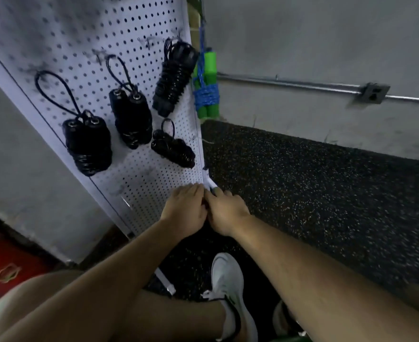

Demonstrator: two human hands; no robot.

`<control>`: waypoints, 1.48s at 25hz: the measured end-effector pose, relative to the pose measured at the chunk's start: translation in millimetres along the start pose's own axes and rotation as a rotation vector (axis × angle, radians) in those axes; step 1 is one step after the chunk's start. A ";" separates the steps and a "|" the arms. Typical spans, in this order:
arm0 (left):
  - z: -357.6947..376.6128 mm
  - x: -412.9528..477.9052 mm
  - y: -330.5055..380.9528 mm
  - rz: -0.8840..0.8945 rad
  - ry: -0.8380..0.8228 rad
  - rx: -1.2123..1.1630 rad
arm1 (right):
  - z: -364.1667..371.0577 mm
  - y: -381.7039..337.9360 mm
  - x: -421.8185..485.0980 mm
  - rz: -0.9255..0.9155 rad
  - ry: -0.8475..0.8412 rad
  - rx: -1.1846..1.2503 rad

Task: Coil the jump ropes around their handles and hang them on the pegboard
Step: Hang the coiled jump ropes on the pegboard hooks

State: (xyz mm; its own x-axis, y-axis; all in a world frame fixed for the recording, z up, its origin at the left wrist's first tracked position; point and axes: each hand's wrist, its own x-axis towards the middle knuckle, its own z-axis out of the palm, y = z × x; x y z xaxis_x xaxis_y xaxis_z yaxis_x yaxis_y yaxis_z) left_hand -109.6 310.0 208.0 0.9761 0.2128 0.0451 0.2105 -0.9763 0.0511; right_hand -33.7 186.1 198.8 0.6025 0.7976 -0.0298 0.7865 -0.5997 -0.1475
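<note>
The white pegboard (139,174) leans at the left and carries several coiled black jump ropes, among them one (87,144) at the lower left, one (130,117) in the middle and one (172,80) at the upper right. A blue rope wound round green handles (207,87) hangs at the board's right edge. My left hand (185,211) and my right hand (227,213) meet knuckle to knuckle at the board's lower right corner, backs toward me. Their fingers point away and are hidden. Whatever lies between them cannot be made out.
Speckled black rubber floor (314,193) stretches to the right up to a grey wall with a metal conduit and outlet box (373,93). My white shoe (228,277) stands below the hands. A red mat (6,262) lies at the lower left.
</note>
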 end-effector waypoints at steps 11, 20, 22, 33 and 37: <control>232.9 -20.8 -48.7 -0.308 -0.604 -0.260 | 231.4 -20.0 -2.7 0.154 -0.399 0.157; 280.3 -21.7 -70.0 -0.593 -0.687 -0.534 | 290.1 -28.9 68.2 0.320 -0.624 0.430; 278.3 -22.7 -70.4 -0.739 -0.558 -0.710 | 294.7 -28.9 68.0 0.439 -0.585 0.588; 196.9 -37.7 -67.2 -1.086 -0.223 -1.104 | 209.2 -43.9 35.9 0.556 -0.246 1.113; 136.2 -56.0 -55.2 -0.929 -0.198 -1.198 | 146.7 -47.3 22.5 0.568 -0.110 1.317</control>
State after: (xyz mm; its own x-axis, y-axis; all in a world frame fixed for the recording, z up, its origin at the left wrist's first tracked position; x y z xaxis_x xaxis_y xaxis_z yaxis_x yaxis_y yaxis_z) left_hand -168.4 346.4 66.7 0.5395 0.6085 -0.5820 0.6612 0.1219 0.7403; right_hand -77.2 242.1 60.0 0.7248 0.5132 -0.4596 -0.2842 -0.3849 -0.8781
